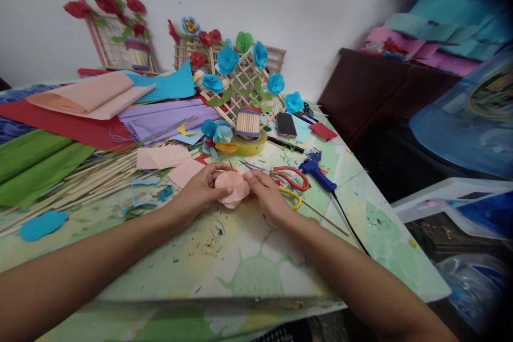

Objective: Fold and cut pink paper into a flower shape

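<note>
A pale pink paper flower shape [231,190] with rounded petals is held up between both hands above the table. My left hand [206,188] pinches its left side, the thumb lying over the front. At its right edge my right hand [262,189] grips it between thumb and fingers. Pale pink paper pieces [163,157] lie just left of the hands. To the right rest red-handled scissors [294,177], a yellow scissor handle [292,196] and a blue glue gun [318,171].
Behind the hands stand a stick lattice [246,83] with blue paper flowers and a yellow tape roll [250,144]. A phone [286,125] lies nearby. Wooden sticks [100,173] and folded coloured papers [88,93] cover the left side. The glue gun's cord [350,224] runs toward the right edge.
</note>
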`<state>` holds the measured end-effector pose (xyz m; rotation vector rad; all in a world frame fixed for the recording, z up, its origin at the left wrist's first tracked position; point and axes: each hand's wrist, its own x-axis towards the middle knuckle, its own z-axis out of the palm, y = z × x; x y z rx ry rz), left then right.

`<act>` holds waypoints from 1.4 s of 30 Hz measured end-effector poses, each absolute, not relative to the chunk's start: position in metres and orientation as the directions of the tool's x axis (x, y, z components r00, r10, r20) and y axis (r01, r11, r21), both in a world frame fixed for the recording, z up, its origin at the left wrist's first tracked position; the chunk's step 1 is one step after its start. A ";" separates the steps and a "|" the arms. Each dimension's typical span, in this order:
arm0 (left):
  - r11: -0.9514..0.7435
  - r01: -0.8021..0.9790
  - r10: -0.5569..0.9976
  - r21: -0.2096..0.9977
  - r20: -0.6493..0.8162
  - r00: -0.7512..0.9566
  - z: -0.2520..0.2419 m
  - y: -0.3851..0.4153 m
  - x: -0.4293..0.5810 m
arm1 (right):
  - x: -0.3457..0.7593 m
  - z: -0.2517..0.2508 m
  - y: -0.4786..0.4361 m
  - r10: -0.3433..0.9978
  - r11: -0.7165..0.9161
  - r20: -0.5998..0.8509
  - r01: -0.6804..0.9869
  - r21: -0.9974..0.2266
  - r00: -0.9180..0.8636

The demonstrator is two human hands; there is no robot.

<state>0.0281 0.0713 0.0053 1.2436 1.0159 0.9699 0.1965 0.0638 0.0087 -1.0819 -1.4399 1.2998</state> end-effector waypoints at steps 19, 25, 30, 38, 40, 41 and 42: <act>0.231 -0.280 0.945 0.932 -0.146 0.294 0.012 0.070 0.030 | 0.195 -0.004 0.070 0.985 0.060 0.049 0.061 -0.996 -0.168; 0.179 -0.173 0.954 0.969 -0.127 0.273 0.010 0.072 0.029 | 0.194 -0.001 0.068 0.983 0.047 0.029 0.096 -0.994 -0.183; 0.093 -0.075 0.951 0.993 -0.066 0.302 0.009 0.072 0.028 | 0.195 0.002 0.065 0.976 0.117 0.081 0.173 -0.978 -0.203; -0.029 0.076 0.953 0.997 0.004 0.303 0.016 0.067 0.029 | 0.196 0.006 0.063 0.970 0.082 0.061 0.080 -0.993 -0.234; -0.056 0.107 0.951 0.993 0.020 0.308 0.017 0.066 0.029 | 0.196 0.005 0.063 0.965 0.133 0.097 0.137 -0.982 -0.242; -0.063 0.117 0.950 0.991 0.024 0.312 0.017 0.066 0.029 | 0.196 0.004 0.063 0.964 0.152 0.105 0.180 -0.972 -0.245; -0.063 0.121 0.949 0.991 0.022 0.316 0.017 0.066 0.030 | 0.196 0.002 0.063 0.964 0.163 0.108 0.221 -0.961 -0.243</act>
